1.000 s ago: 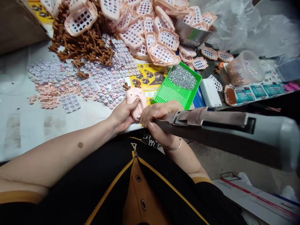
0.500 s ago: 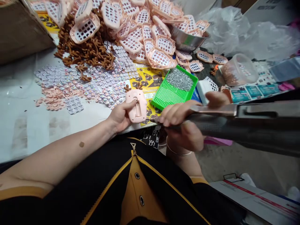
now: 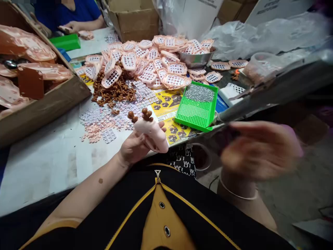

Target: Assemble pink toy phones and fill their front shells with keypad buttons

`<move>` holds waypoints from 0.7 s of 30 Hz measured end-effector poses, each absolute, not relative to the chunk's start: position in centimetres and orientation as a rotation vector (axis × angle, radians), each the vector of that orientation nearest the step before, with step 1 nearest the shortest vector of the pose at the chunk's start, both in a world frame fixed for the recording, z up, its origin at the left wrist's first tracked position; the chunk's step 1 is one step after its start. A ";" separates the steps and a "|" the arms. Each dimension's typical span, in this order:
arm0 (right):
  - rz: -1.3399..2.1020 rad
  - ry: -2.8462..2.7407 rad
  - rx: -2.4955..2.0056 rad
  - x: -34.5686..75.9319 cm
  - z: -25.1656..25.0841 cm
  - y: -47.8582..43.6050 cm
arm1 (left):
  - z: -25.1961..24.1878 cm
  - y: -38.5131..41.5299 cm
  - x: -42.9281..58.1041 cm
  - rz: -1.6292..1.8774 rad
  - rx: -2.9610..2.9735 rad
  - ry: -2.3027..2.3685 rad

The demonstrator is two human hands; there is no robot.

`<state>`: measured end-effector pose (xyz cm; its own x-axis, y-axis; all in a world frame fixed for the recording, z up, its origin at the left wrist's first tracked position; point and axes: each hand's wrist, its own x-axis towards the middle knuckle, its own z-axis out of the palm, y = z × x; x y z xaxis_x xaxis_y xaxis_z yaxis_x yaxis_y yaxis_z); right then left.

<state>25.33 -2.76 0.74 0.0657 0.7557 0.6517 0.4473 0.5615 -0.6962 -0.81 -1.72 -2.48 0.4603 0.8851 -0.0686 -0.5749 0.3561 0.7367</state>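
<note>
My left hand (image 3: 134, 147) is closed around a pale pink toy casing (image 3: 153, 133) with brown antlers (image 3: 147, 114) on its top end. The casing is tilted over the table's front edge, and its underside is hidden from me. My right hand (image 3: 260, 149) is off to the right beyond the table edge, smeared by motion, so its finger positions are unclear. Above that hand a dark, blurred screwdriver (image 3: 275, 86) slants up to the right, apparently apart from the hand. Between the hands lies a green perforated tray (image 3: 196, 113) with small silver screws (image 3: 199, 93).
Pink casing halves (image 3: 177, 80) are heaped behind brown antler pieces (image 3: 114, 86) and small printed key pieces (image 3: 109, 136). A cardboard box (image 3: 75, 91) of pink parts stands left. Farther back are a metal bowl (image 3: 197, 59) and a co-worker's hands (image 3: 73, 27).
The screwdriver has moved up and away from the casing. My right hand has swung right. My left hand has tipped the casing over, and the view has shifted to show more on the left.
</note>
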 end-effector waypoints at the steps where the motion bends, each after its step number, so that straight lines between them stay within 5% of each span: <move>1: 0.337 -1.581 -1.012 23.9 0.5 -3.5 | -2.5 -2.1 -1.0 1.020 0.749 0.504; 7: 1.006 -1.841 -0.803 15.6 -0.7 -4.2 | -1.8 -4.4 -2.4 1.080 0.821 0.606; 17: 2.070 -1.066 -0.758 9.0 -3.2 -3.8 | -1.5 -7.1 -6.8 1.294 0.604 0.952; 21: 2.245 -0.857 -0.786 7.2 -4.0 -4.4 | -1.6 -8.4 -7.9 1.240 0.438 1.036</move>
